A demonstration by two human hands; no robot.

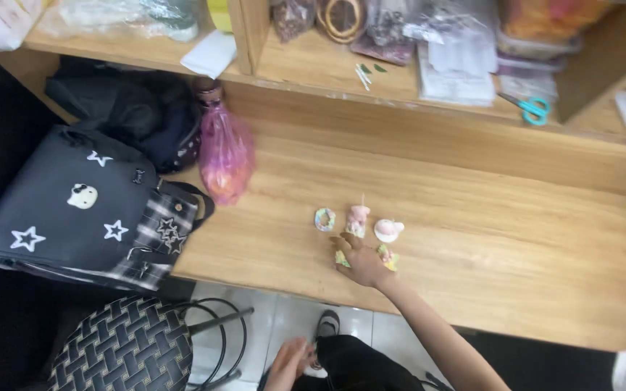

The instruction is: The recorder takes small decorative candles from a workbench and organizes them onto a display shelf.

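Note:
My right hand (362, 263) rests on the wooden desk (472, 239), fingers spread among several small pastel charms. A pale ring-shaped charm (324, 219), a pink figure charm (358, 219) and a round pink-and-white charm (388, 230) lie just beyond the fingertips. Two yellow-green pieces (387, 257) sit against the hand's sides. My left hand (288, 364) hangs low below the desk edge, near my dark-clothed lap; whether it holds anything cannot be told.
A black bag with white stars (74, 210) and a pink plastic bag (224, 156) sit at the desk's left. Teal scissors (532, 108) and packets lie on the shelf behind. A woven-seat stool (124, 347) stands below left.

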